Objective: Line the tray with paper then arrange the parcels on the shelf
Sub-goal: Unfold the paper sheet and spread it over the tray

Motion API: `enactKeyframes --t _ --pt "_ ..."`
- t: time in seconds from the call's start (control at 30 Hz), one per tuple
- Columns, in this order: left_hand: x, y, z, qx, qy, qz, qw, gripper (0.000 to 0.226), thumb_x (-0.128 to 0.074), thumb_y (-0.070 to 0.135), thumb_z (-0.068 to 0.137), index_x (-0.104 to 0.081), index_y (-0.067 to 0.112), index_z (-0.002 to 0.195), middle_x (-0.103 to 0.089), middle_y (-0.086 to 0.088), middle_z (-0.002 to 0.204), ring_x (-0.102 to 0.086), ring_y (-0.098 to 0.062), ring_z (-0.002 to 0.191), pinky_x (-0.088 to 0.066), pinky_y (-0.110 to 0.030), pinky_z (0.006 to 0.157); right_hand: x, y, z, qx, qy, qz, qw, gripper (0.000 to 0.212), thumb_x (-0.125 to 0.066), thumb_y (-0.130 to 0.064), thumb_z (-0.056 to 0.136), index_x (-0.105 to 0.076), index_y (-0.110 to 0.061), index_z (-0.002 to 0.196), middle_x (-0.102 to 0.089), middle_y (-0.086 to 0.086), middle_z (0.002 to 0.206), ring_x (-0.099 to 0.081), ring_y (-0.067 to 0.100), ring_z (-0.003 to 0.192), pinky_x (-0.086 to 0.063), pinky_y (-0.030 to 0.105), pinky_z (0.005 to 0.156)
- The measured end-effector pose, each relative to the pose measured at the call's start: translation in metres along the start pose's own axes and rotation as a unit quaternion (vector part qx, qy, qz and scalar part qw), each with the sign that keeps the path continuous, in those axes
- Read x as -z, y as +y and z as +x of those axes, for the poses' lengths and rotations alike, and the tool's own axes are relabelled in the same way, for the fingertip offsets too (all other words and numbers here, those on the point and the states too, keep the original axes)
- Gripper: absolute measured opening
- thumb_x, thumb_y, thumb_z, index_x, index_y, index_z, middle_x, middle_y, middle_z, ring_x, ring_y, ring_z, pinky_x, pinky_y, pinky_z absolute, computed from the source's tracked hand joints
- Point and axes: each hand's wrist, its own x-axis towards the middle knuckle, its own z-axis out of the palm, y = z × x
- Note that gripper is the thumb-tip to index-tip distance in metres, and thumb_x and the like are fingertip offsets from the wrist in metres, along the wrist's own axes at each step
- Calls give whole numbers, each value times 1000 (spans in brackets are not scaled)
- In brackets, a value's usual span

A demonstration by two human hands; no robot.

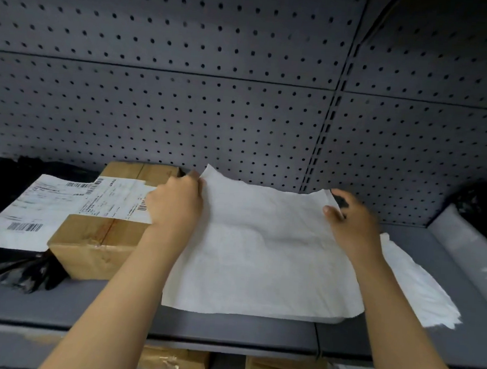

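White paper [260,252] draped over tray [328,319] on grey shelf [225,328], frame centre. Left hand [176,202] pinches far-left corner, at 10 o'clock of sheet; right hand [353,219] grips far-right corner, at 2 o'clock. Cardboard parcel [94,248] just beside, at 9 o'clock, black bag [482,203] at 3. Pegboard [214,94] behind.

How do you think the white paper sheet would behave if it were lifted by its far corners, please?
The white paper sheet likely sags: it looks thin and wrinkled, drooping over the tray edge. Probably very light, and apt to tear, judging by its ragged edge.
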Motion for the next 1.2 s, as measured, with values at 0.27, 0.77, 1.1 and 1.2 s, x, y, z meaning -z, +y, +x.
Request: enactKeyframes --t 0.27,0.77,1.1,1.2 --pt "6 11 -5 -124 198 -120 965 33 -55 16 92 -67 14 122 -62 -12 123 -61 -36 93 -51 -41 66 33 -13 -11 38 53 -71 995 38 -60 -28 95 -62 -28 134 -69 3 129 -64 31 114 -54 45 91" --pt "-77 33 -57 -155 -227 -15 961 62 -9 51 105 -3 31 163 6 -1 173 14 -32 157 5 -48 126 -65 -30 -51 155 -200 -239 937 59 -19 -46 107 -9 -29 163 2 2 173 8 27 159 0 42 128" --pt "-72 22 -52 -58 -241 24 968 62 -1 57 101 12 40 159 19 2 170 19 -26 157 11 -48 125 -56 -12 -45 47 -204 -274 939 61 -6 -54 103 1 -38 162 9 -3 173 10 32 158 6 46 126" --pt "-64 24 -52 -49 -227 -24 972 63 -8 55 102 -2 36 163 6 0 173 11 -26 158 7 -47 126 -47 -22 -48 62 -213 -291 931 59 -14 -46 106 -4 -32 163 8 4 173 7 37 157 1 52 126"
